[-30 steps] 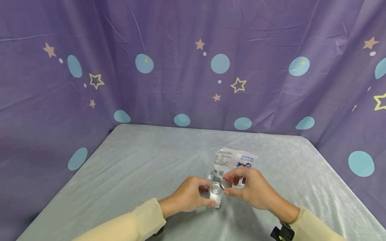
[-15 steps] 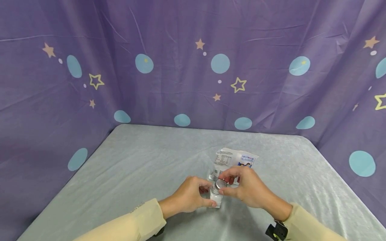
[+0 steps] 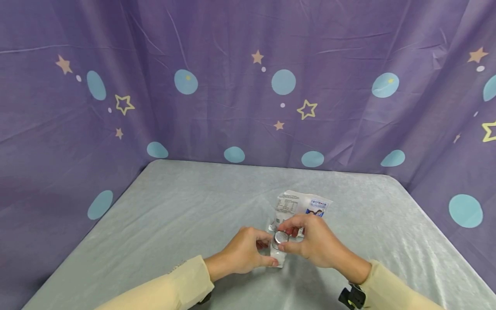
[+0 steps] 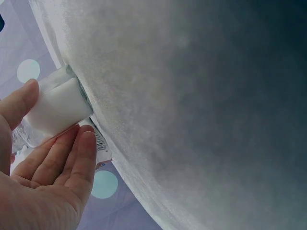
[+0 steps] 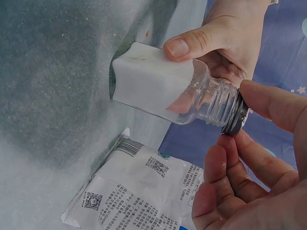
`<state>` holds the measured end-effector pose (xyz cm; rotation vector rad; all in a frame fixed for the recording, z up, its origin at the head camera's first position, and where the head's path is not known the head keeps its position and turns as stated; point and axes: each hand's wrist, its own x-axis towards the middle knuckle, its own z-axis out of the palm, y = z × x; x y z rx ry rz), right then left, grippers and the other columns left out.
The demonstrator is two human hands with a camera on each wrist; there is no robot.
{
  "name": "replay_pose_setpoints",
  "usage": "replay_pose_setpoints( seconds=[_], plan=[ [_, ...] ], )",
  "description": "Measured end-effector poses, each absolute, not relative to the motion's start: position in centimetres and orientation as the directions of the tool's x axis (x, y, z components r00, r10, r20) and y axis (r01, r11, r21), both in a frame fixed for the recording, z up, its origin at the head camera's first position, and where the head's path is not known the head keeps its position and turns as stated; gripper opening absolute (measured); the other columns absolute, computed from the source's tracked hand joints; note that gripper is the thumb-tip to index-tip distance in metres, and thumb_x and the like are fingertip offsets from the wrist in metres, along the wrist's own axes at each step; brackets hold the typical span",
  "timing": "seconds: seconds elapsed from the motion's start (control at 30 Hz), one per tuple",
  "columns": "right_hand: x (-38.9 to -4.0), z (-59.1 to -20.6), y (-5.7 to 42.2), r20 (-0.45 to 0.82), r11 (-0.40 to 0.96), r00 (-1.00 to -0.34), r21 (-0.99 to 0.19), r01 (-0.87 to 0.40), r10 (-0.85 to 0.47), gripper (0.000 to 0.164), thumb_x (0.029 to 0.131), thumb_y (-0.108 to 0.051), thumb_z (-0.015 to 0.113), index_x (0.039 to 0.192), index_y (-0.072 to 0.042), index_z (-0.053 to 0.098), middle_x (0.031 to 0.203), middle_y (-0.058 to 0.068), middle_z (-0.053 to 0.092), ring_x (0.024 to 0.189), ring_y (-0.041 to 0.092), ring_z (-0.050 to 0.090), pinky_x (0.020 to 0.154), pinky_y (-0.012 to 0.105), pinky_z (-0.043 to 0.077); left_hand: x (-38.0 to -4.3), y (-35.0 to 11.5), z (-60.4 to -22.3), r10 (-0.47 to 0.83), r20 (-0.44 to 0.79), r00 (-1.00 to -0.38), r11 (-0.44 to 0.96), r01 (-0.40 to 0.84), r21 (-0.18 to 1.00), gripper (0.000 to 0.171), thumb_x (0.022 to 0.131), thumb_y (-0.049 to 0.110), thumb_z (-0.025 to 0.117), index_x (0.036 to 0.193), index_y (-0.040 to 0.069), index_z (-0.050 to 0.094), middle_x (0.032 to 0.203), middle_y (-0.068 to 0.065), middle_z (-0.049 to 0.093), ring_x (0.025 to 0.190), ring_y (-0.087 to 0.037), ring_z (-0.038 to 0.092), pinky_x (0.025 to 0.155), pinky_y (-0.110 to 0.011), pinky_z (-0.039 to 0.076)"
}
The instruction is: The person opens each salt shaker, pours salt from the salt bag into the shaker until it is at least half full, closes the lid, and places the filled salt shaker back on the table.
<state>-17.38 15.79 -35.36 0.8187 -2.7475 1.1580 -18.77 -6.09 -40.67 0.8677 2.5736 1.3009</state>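
Observation:
A small square glass shaker jar, mostly filled with white powder, stands upright on the cloth-covered table. My left hand grips the jar from the left, thumb on the near side and fingers behind, as the left wrist view also shows around the white-filled jar. The thumb and fingers of my right hand pinch a round silver metal lid at the jar's mouth. In the right wrist view the lid sits at the end of the threaded glass neck, with threads showing below it.
Just behind the jar lies a white printed plastic packet with barcodes and a blue picture, partly hidden by my right hand. Grey cloth covers the table. A purple curtain with stars and dots hangs behind and at the sides.
My right hand has moved left with the lid, from beside the jar onto its mouth, and the lid has turned from tilted to flatter. The left hand keeps its hold in place.

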Motion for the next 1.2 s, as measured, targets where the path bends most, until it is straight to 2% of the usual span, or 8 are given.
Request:
replay_pose_setpoints(
  seconds=[0.37,0.63,0.9,1.2],
  plan=[
    [-17.47,-35.38,15.65,0.237,0.575,-0.851,-0.649,-0.498,-0.469,0.026,0.078,-0.018,0.091,0.101,-0.018,0.078,0.086,-0.011,0.065,0.081,0.013,0.06,0.071,0.029,0.05,-18.76,-6.02,-40.66,0.549,0.135,-0.825,0.459,0.432,0.777,0.033,0.075,0.022,0.094,0.105,0.018,0.08,0.086,0.015,0.073,0.079,-0.006,0.067,0.072,-0.019,0.053],
    [-17.54,-35.47,15.46,0.242,0.59,-0.844,-0.623,-0.513,-0.478,0.027,0.076,-0.017,0.092,0.099,-0.019,0.078,0.084,-0.014,0.063,0.079,0.003,0.056,0.07,0.027,0.049,-18.76,-6.02,-40.74,0.546,0.14,-0.826,0.456,0.433,0.777,0.03,0.074,0.021,0.094,0.101,0.018,0.079,0.084,0.016,0.071,0.077,-0.002,0.064,0.071,-0.02,0.053],
    [-17.61,-35.63,15.41,0.237,0.587,-0.843,-0.627,-0.512,-0.483,0.027,0.076,-0.015,0.092,0.099,-0.019,0.079,0.084,-0.013,0.062,0.079,0.003,0.056,0.07,0.027,0.049,-18.77,-6.0,-40.74,0.548,0.14,-0.825,0.454,0.434,0.778,0.027,0.075,0.021,0.094,0.096,0.02,0.079,0.082,0.015,0.071,0.077,-0.005,0.065,0.07,-0.02,0.053],
    [-17.6,-35.72,15.59,0.226,0.591,-0.85,-0.633,-0.499,-0.475,0.026,0.076,-0.016,0.092,0.097,-0.021,0.078,0.083,-0.013,0.062,0.078,0.004,0.056,0.069,0.026,0.049,-18.97,-5.99,-40.81,0.552,0.135,-0.823,0.469,0.44,0.766,0.029,0.075,0.022,0.094,0.099,0.02,0.079,0.084,0.017,0.07,0.081,-0.008,0.066,0.074,-0.02,0.053]
  ],
)
